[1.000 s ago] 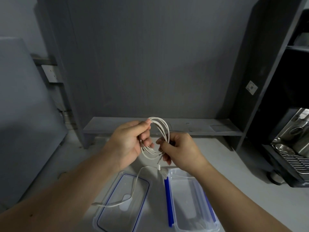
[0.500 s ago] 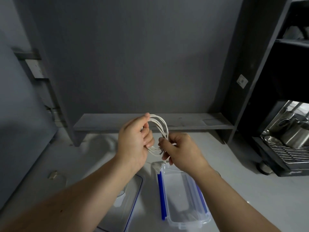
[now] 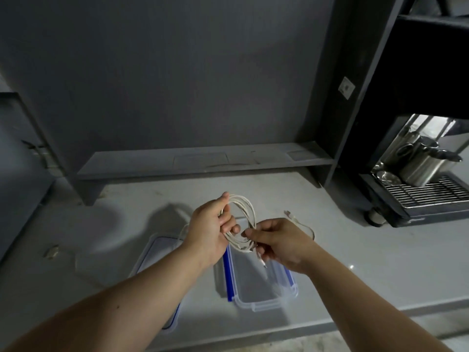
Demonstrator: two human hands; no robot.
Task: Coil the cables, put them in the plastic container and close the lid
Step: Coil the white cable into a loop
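Note:
A white cable [image 3: 245,212] is wound into a loose coil held above the counter. My left hand [image 3: 210,231] grips the coil's left side with fingers through the loops. My right hand [image 3: 275,240] pinches the lower right of the coil, and a short plug end hangs below it. A second white cable [image 3: 299,222] with a small plug lies on the counter just behind my right hand. The clear plastic container [image 3: 264,298] with blue clips sits open under my hands. Its clear lid [image 3: 152,252] with a blue seal lies flat to the left, partly under my left forearm.
A low grey shelf [image 3: 203,161] runs along the back wall. At the right stands a dark rack with a steel pot [image 3: 421,161] on a wire grille [image 3: 426,194]. A small clear item [image 3: 52,251] lies on the counter at left. The counter's front edge [image 3: 253,334] is close.
The loose tail that hung down to the lid has been drawn into the coil. Both hands dropped lower, closer to the container, and my view tilted further down.

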